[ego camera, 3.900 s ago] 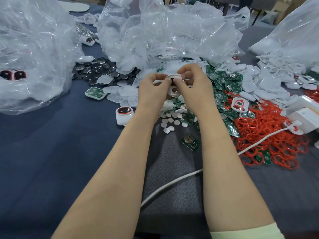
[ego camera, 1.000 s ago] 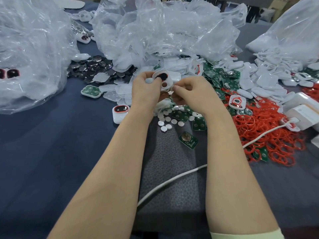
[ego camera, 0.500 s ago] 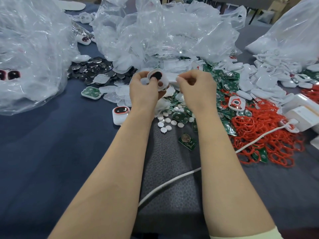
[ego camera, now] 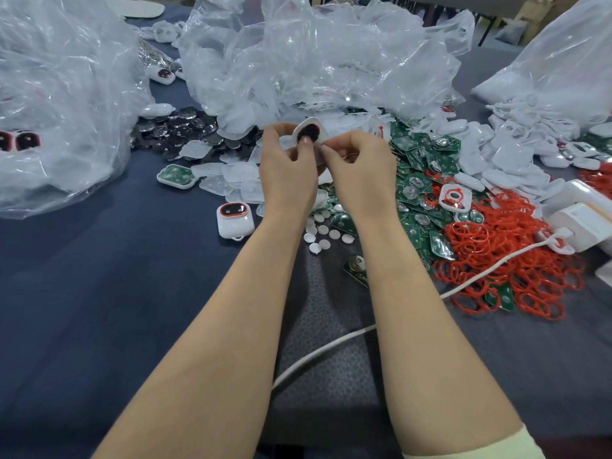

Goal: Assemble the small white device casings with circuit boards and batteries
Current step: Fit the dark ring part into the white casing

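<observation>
Up high, casing (ego camera: 310, 132) between fingers (ego camera: 326, 150)

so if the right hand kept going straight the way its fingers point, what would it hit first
Most likely the white casing held in the left hand; the right hand has its fingertips at its edge already, though depth is unclear.

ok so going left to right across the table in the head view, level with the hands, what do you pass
clear plastic bag → casing with a green board → finished white device → left hand → right hand → green circuit boards → red rings → white box
</observation>
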{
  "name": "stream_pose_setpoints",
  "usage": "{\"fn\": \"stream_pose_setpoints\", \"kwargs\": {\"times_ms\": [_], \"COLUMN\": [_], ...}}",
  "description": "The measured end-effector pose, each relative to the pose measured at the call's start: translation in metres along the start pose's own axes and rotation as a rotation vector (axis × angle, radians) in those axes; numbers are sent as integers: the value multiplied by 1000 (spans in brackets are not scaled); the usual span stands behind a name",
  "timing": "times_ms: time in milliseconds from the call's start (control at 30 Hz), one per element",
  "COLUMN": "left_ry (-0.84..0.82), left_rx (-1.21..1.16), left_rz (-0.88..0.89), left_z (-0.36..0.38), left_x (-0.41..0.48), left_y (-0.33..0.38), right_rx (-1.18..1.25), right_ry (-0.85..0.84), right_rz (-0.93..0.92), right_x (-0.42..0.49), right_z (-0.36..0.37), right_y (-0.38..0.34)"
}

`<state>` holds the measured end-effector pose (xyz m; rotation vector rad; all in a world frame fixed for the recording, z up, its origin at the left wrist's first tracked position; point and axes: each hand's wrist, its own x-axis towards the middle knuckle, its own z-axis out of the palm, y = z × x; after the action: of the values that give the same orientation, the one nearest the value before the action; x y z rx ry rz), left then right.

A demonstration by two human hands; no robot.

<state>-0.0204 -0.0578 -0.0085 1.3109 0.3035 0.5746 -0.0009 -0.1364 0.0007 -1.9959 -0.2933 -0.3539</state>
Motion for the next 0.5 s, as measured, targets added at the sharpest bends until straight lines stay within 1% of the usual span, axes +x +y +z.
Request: {"fn": "stream_pose_setpoints", "kwargs": {"times_ms": [133,300,500], "left_ry": [13,3,1], "left_rx": [2,-62,-92], "left_rz": [-7,-44,-35], "left_z": [2,3,5], "left_x": [0,1,1], "left_y": [0,-1,-3], "right_rx": [40,114,124], "right_ry": [24,76,123], "right_rz": [14,44,64], "right_x": [0,-1,-3], "right_z": [4,10,18], "right_y": [-1,1,1]}}
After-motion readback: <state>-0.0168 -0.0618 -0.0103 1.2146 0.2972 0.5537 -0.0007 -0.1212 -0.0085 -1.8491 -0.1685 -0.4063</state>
